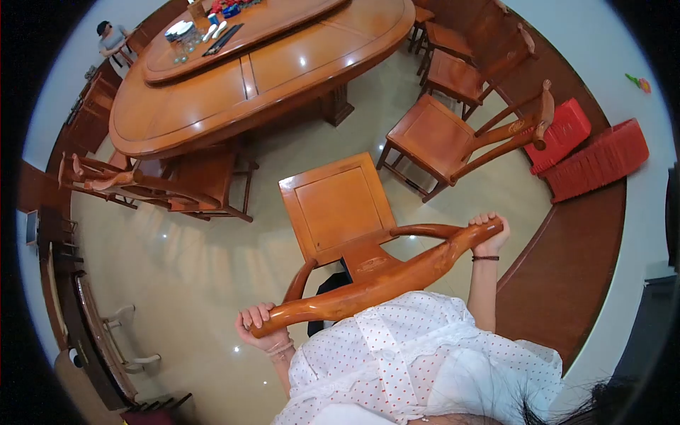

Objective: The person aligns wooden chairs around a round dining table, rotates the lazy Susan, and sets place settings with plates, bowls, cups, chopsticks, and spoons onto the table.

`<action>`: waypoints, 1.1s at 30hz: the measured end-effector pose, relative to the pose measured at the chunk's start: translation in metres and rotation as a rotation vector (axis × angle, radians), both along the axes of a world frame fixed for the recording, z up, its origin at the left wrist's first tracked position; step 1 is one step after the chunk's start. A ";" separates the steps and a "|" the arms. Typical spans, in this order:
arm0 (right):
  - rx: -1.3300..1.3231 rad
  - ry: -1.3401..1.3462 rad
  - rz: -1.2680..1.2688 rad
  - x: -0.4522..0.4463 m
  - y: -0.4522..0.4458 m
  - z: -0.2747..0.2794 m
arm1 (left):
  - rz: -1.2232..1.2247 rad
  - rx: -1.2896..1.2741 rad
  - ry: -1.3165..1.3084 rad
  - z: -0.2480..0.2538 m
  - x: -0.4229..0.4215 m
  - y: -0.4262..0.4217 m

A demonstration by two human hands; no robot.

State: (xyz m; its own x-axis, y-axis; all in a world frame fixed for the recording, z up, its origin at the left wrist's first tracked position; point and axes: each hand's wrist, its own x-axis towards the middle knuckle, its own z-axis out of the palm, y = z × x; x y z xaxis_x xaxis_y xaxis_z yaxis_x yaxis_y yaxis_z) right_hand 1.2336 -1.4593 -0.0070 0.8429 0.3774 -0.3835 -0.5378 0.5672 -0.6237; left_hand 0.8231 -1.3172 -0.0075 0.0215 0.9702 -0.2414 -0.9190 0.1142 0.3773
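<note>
Table stands well beyond the fingers; the held chair extends ahead of them, a second chair just beyond the right fingers. The top rail is gripped at opposite ends by left hand and right hand, fingers curled; uneven pulling could swing the held chair against its neighbour.

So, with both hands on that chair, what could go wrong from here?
The held chair appears close to the neighbouring chair on the right, so swinging it that way might knock the two together. Pushed too far forward, it could bump the big table, perhaps rattling the tableware on top. The floor looks glossy, so the chair might skid.
</note>
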 end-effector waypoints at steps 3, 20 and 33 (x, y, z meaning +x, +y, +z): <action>0.045 0.003 0.033 0.021 0.012 -0.001 | -0.028 0.037 -0.018 0.001 0.016 0.009; 0.134 -0.192 0.037 0.027 0.036 -0.013 | -0.029 -0.024 -0.059 0.006 0.019 0.035; -0.706 -0.658 -0.707 -0.125 0.071 0.057 | -0.634 0.552 0.383 0.063 -0.120 0.124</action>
